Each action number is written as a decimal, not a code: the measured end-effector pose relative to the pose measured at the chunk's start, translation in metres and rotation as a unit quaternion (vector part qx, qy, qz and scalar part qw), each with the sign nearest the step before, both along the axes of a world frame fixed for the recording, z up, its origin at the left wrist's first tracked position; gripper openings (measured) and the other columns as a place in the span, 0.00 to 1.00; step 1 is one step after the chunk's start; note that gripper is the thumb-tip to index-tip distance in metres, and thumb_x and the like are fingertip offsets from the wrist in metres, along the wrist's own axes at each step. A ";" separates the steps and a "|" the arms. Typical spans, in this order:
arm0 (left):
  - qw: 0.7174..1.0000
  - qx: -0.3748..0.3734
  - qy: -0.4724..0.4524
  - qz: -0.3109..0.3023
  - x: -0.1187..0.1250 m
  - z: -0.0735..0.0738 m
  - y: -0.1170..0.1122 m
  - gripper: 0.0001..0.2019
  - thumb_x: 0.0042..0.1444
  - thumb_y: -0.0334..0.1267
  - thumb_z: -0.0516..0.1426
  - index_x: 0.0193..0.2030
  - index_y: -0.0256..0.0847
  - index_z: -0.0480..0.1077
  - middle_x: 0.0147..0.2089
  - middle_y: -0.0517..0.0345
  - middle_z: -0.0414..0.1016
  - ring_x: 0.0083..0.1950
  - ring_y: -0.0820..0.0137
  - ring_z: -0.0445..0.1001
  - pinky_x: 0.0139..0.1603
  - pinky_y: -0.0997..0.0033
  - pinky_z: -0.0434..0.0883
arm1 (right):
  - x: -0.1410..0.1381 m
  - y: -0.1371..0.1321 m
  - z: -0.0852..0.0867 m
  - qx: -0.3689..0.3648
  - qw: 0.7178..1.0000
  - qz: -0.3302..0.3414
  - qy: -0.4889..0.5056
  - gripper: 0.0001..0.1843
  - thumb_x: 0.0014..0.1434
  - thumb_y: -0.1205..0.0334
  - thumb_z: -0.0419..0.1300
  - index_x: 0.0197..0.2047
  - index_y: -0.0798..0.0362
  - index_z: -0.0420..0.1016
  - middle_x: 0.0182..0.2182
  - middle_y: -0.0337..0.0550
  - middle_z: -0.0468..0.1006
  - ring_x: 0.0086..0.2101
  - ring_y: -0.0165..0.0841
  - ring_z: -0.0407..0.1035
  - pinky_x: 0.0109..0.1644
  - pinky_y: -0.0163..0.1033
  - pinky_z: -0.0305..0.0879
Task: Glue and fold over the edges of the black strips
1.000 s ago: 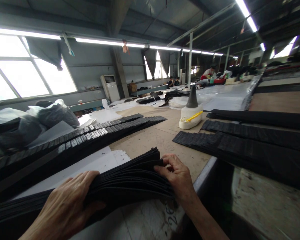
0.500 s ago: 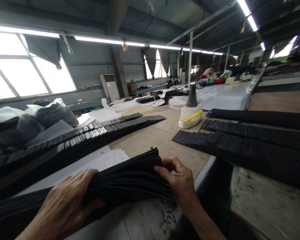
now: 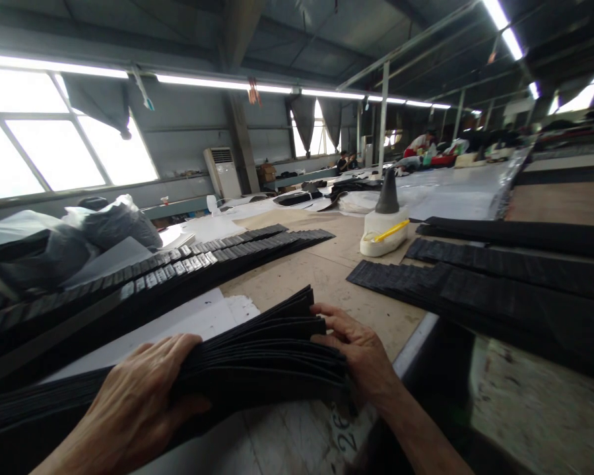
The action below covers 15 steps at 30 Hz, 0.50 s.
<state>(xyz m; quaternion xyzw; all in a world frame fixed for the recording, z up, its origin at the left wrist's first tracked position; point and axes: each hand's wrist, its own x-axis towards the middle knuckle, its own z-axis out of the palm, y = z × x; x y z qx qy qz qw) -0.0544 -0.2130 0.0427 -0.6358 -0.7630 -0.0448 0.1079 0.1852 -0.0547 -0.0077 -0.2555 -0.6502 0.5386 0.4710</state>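
Note:
A thick stack of long black strips (image 3: 257,359), flat and flexible, lies across the front of the table, its right end fanned into separate layers. My left hand (image 3: 143,389) is wrapped over the stack's middle, thumb on the near side and fingers over the top. At the fanned end, my right hand (image 3: 354,346) has thumb and fingers closed around the edges of some upper layers. How many layers it holds is hidden. White paper (image 3: 188,326) lies just behind the stack.
Overlapping black strips lie in rows (image 3: 232,257) at left and in piles (image 3: 475,280) at right. A white holder (image 3: 383,231) with a dark cone and a yellow tool stands behind. Plastic-wrapped bundles (image 3: 113,221) sit at far left. The table edge (image 3: 416,343) drops off at right.
The fingers of my right hand have spread up along the layer ends, and the upper layers stand further apart. My left hand keeps its hold; the view has shifted slightly.

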 end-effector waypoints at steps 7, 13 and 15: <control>1.000 0.012 0.018 -0.010 -0.004 -0.003 -0.002 0.19 0.49 0.48 0.56 0.47 0.44 0.64 0.46 0.54 0.74 0.44 0.59 0.72 0.46 0.60 0.67 | 0.000 0.002 0.000 0.010 1.000 0.003 -0.009 0.06 0.43 0.58 0.64 0.25 0.51 0.79 0.35 0.43 0.75 0.37 0.36 0.70 0.42 0.38 0.67; 1.000 0.008 0.012 -0.010 -0.006 -0.004 -0.002 0.21 0.49 0.49 0.56 0.48 0.45 0.63 0.45 0.56 0.74 0.44 0.60 0.72 0.46 0.60 0.66 | -0.008 0.000 -0.009 0.008 0.996 -0.087 0.016 0.05 0.43 0.60 0.64 0.27 0.50 0.79 0.38 0.43 0.76 0.40 0.37 0.70 0.50 0.43 0.63; 1.000 0.001 0.012 -0.008 -0.005 -0.003 -0.002 0.20 0.48 0.49 0.56 0.48 0.45 0.63 0.47 0.56 0.74 0.45 0.60 0.72 0.46 0.61 0.66 | -0.010 -0.001 -0.012 -0.003 0.994 -0.107 0.021 0.06 0.43 0.59 0.65 0.27 0.51 0.78 0.38 0.43 0.76 0.40 0.38 0.70 0.49 0.43 0.62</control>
